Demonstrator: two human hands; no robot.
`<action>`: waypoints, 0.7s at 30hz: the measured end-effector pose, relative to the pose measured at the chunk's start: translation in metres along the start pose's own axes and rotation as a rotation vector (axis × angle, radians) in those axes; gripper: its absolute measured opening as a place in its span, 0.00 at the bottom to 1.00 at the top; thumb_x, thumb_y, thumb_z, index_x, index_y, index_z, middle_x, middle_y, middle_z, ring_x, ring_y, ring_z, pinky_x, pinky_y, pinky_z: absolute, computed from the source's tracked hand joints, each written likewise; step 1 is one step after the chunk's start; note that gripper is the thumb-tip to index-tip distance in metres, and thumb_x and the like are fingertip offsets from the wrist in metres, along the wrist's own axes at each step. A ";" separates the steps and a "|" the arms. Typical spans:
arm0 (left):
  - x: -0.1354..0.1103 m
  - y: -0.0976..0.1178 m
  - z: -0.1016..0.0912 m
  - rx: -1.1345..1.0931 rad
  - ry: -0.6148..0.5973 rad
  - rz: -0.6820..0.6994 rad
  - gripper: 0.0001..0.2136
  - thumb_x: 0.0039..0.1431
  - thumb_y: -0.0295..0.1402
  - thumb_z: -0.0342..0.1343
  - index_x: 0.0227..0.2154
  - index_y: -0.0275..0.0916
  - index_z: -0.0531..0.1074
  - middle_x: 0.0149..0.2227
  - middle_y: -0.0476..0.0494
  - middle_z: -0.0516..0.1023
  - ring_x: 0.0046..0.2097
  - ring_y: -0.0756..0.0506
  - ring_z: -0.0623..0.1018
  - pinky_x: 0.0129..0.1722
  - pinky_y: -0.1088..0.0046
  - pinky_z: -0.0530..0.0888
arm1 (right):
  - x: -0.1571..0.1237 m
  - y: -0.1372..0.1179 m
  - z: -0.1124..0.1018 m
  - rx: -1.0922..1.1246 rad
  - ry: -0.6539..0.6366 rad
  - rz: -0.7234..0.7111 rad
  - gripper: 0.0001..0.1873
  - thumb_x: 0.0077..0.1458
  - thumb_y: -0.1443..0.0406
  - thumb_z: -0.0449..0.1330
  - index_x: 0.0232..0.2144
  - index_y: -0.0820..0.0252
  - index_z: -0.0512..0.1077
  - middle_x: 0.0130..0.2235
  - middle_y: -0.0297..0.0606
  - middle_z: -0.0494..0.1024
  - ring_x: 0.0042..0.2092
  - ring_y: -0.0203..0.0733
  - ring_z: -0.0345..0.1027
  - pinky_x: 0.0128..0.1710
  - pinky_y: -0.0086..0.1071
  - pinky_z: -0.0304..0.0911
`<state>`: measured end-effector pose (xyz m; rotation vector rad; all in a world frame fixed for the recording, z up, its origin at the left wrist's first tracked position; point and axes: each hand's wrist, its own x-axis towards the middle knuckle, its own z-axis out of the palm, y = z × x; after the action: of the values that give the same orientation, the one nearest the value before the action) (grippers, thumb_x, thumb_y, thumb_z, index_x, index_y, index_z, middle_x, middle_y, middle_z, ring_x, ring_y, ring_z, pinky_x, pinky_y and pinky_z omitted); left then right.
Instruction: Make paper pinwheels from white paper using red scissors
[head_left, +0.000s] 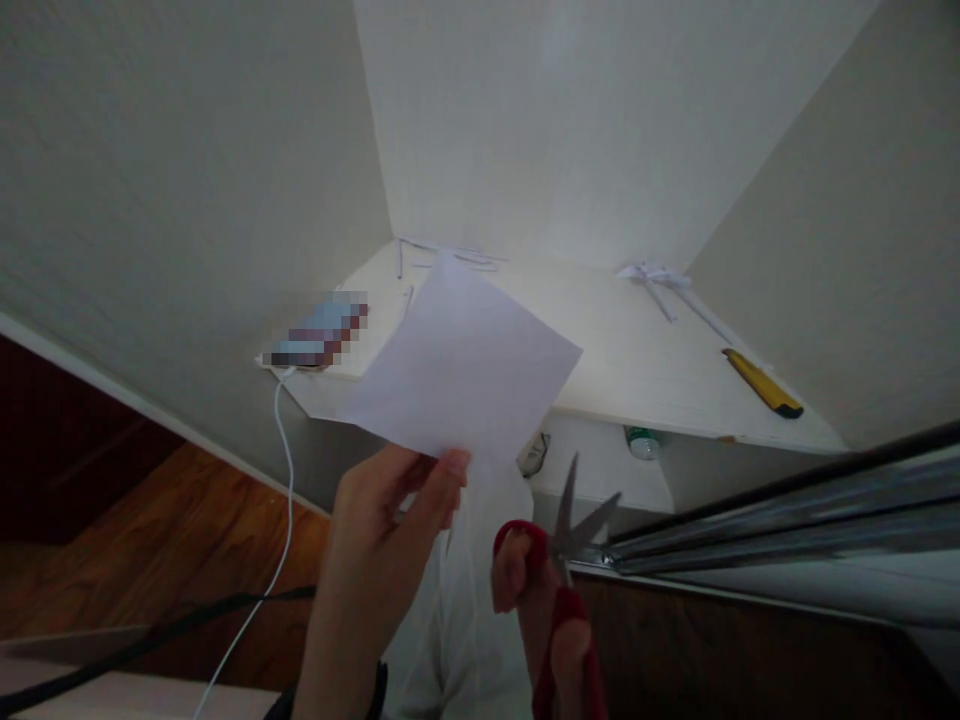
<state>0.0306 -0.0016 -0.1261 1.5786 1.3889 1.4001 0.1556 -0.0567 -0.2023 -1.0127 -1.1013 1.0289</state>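
Observation:
Between the thumb and fingers of my left hand (401, 520) is the near edge of a white sheet of paper (472, 355), held up in front of the shelf. My right hand (529, 590) grips red-handled scissors (564, 545), fingers through the loops. Their blades stand apart, tips pointing up and away, to the right of the paper and not touching it. The sheet hides part of the shelf behind it.
On the white shelf (622, 370) lie a phone (322, 330) with a white cable (289, 470), thin paper strips (457, 258), more rolled paper pieces (656, 278) and a yellow utility knife (761, 385). A bottle (643, 442) rests on the lower shelf. Metal rails (787, 530) run at right.

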 end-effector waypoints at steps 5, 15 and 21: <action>-0.008 0.000 -0.001 0.104 0.002 -0.033 0.13 0.62 0.31 0.49 0.21 0.41 0.66 0.19 0.56 0.70 0.22 0.53 0.70 0.22 0.81 0.67 | -0.013 -0.007 0.007 -0.020 -0.169 0.080 0.32 0.54 0.35 0.46 0.25 0.55 0.68 0.21 0.31 0.64 0.21 0.36 0.56 0.19 0.30 0.54; -0.022 0.005 -0.001 0.062 0.020 -0.097 0.15 0.61 0.30 0.51 0.18 0.42 0.63 0.17 0.56 0.67 0.19 0.53 0.67 0.18 0.82 0.63 | -0.030 0.000 -0.017 -0.223 -0.286 0.164 0.26 0.59 0.44 0.51 0.45 0.56 0.74 0.30 0.39 0.74 0.31 0.42 0.67 0.33 0.33 0.66; -0.023 0.001 -0.001 0.103 -0.025 -0.084 0.15 0.62 0.31 0.51 0.18 0.42 0.62 0.17 0.56 0.66 0.19 0.53 0.66 0.19 0.79 0.62 | -0.030 -0.002 -0.007 -0.130 -0.294 0.215 0.32 0.58 0.39 0.46 0.41 0.55 0.75 0.31 0.40 0.74 0.31 0.41 0.67 0.30 0.32 0.66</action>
<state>0.0325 -0.0238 -0.1322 1.5780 1.5160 1.2739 0.1585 -0.0867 -0.2069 -1.1265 -1.3328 1.3240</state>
